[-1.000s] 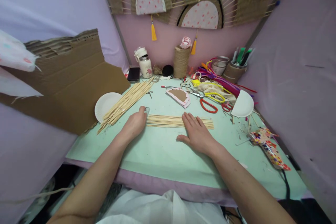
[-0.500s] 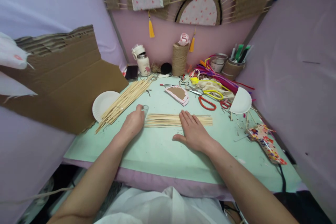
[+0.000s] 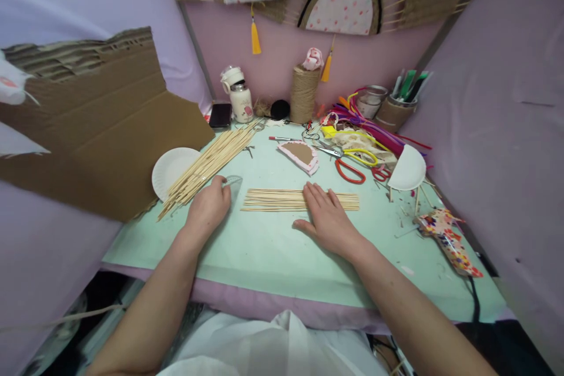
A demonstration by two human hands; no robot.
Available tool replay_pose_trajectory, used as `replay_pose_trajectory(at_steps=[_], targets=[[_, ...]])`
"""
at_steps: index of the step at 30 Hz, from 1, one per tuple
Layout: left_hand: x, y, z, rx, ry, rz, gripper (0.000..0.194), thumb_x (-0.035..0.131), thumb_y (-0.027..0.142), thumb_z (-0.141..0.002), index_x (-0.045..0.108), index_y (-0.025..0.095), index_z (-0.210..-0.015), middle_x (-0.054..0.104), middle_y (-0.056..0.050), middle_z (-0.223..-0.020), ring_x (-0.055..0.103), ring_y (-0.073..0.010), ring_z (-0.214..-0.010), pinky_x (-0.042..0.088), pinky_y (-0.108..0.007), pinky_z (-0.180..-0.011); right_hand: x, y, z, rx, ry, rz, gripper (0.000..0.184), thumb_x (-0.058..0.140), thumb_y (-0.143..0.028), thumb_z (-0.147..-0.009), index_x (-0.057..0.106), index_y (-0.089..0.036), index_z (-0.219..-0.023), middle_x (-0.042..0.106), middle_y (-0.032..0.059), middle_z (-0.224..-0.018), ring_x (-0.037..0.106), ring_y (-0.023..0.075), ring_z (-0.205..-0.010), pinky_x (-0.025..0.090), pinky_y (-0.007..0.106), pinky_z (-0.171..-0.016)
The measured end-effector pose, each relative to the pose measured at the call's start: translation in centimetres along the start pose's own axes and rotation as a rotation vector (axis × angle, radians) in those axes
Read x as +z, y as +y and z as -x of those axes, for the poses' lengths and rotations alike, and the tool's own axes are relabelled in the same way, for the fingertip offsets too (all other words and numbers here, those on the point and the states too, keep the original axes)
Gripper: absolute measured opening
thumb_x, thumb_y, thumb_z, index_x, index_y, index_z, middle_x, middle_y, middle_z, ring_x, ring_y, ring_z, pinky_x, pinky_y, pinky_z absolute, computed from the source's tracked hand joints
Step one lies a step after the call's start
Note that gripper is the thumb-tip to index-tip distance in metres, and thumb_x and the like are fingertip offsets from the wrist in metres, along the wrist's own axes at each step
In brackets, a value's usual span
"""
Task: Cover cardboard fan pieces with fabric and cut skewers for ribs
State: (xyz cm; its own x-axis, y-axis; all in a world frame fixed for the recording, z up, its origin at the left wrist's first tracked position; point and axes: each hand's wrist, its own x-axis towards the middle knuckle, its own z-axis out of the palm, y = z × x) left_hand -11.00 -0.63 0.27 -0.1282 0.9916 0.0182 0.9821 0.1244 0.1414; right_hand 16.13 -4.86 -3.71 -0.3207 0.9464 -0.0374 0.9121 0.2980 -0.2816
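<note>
A row of thin bamboo sticks (image 3: pixel 273 200) lies side by side across the mat in front of me. My right hand (image 3: pixel 324 214) rests flat on the right half of the row, fingers stretched out and thumb apart. To the left of the row, my left hand (image 3: pixel 209 205) is closed on a clear plastic protractor (image 3: pixel 235 180), seen edge-on and partly hidden by the fingers. The protractor is apart from the sticks. A larger loose bundle of bamboo sticks (image 3: pixel 215 161) lies slantwise beyond my left hand, over a white paper plate (image 3: pixel 170 167).
Brown cardboard (image 3: pixel 110 129) leans at the left. Behind the row are a half-round cardboard piece (image 3: pixel 299 154), yellow-handled scissors (image 3: pixel 359 155) and a twine roll (image 3: pixel 304 94). A flower-patterned glue gun (image 3: pixel 449 241) with a cable lies right, near a half plate (image 3: pixel 408 169).
My left hand has drawn the protractor leftward, away from the stick ends. My right hand stays on the row, and the view has shifted slightly.
</note>
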Motion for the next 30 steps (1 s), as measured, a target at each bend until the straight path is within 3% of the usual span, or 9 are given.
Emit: replay_pose_trajectory(at_steps=[3, 6, 9, 12, 14, 21, 30], targets=[[-0.2, -0.7, 0.1, -0.028, -0.006, 0.011, 0.047, 0.035, 0.043, -0.091, 0.051, 0.014, -0.124, 0.069, -0.014, -0.096, 0.064, -0.032, -0.093, 0.047, -0.039, -0.077, 0.0, 0.0, 0.0, -0.003, 0.006, -0.002, 0.082, 0.036, -0.062, -0.088, 0.018, -0.011, -0.15, 0.017, 0.0137, -0.156, 0.014, 0.0262, -0.144, 0.011, 0.048, -0.116], [-0.4, -1.2, 0.3, 0.008, 0.095, -0.006, 0.054, 0.042, 0.048, -0.088, 0.05, 0.01, -0.126, 0.064, -0.018, -0.109, 0.06, -0.0343, -0.103, 0.047, -0.044, -0.085, -0.1, 0.4, -0.1, -0.025, 0.067, -0.009, 0.075, 0.038, -0.057, -0.089, 0.025, -0.012, -0.148, 0.024, 0.0135, -0.154, 0.019, 0.0266, -0.143, 0.012, 0.049, -0.116], [-0.3, -0.6, 0.2, 0.291, 0.135, 0.055, 0.057, 0.05, 0.048, -0.085, 0.05, 0.011, -0.128, 0.053, -0.019, -0.13, 0.049, -0.0327, -0.121, 0.04, -0.044, -0.1, -0.5, 1.6, -0.1, -0.076, 0.138, -0.045, 0.062, 0.042, -0.05, -0.09, 0.038, -0.016, -0.142, 0.038, 0.0119, -0.148, 0.029, 0.0265, -0.14, 0.018, 0.05, -0.115], [0.4, 0.9, -0.3, 0.69, -0.072, 0.204, 0.054, 0.051, 0.048, -0.086, 0.05, 0.019, -0.132, 0.042, -0.011, -0.145, 0.04, -0.0263, -0.132, 0.034, -0.039, -0.108, -1.0, 3.6, 0.1, -0.139, 0.17, -0.111, 0.049, 0.049, -0.042, -0.09, 0.049, -0.022, -0.134, 0.048, 0.009, -0.142, 0.037, 0.0258, -0.135, 0.026, 0.05, -0.112], [1.2, 1.8, -0.7, 0.816, -0.18, 0.27, 0.052, 0.051, 0.048, -0.087, 0.051, 0.022, -0.131, 0.042, -0.008, -0.146, 0.038, -0.0241, -0.135, 0.032, -0.038, -0.11, -1.1, 4.8, 0.3, -0.153, 0.2, -0.149, 0.045, 0.053, -0.038, -0.088, 0.053, -0.024, -0.131, 0.049, 0.0085, -0.141, 0.038, 0.0263, -0.135, 0.029, 0.049, -0.111], [3.3, 2.3, -1.5, 0.839, -0.179, 0.367, 0.045, 0.051, 0.046, -0.087, 0.058, 0.021, -0.124, 0.057, -0.006, -0.133, 0.047, -0.0232, -0.128, 0.034, -0.04, -0.11, -1.1, 6.1, 0.5, -0.19, 0.224, -0.254, 0.034, 0.06, -0.03, -0.085, 0.062, -0.027, -0.118, 0.06, 0.0066, -0.128, 0.048, 0.0262, -0.126, 0.041, 0.045, -0.102], [3.5, 2.6, -1.4, 0.812, -0.131, 0.348, 0.035, 0.047, 0.041, -0.09, 0.063, 0.024, -0.116, 0.062, -0.005, -0.126, 0.056, -0.0229, -0.117, 0.044, -0.036, -0.1, -1.8, 5.6, 0.4, -0.17, 0.258, -0.298, 0.022, 0.059, -0.02, -0.083, 0.066, -0.024, -0.104, 0.068, 0.0067, -0.103, 0.06, 0.0229, -0.1, 0.046, 0.039, -0.087]])
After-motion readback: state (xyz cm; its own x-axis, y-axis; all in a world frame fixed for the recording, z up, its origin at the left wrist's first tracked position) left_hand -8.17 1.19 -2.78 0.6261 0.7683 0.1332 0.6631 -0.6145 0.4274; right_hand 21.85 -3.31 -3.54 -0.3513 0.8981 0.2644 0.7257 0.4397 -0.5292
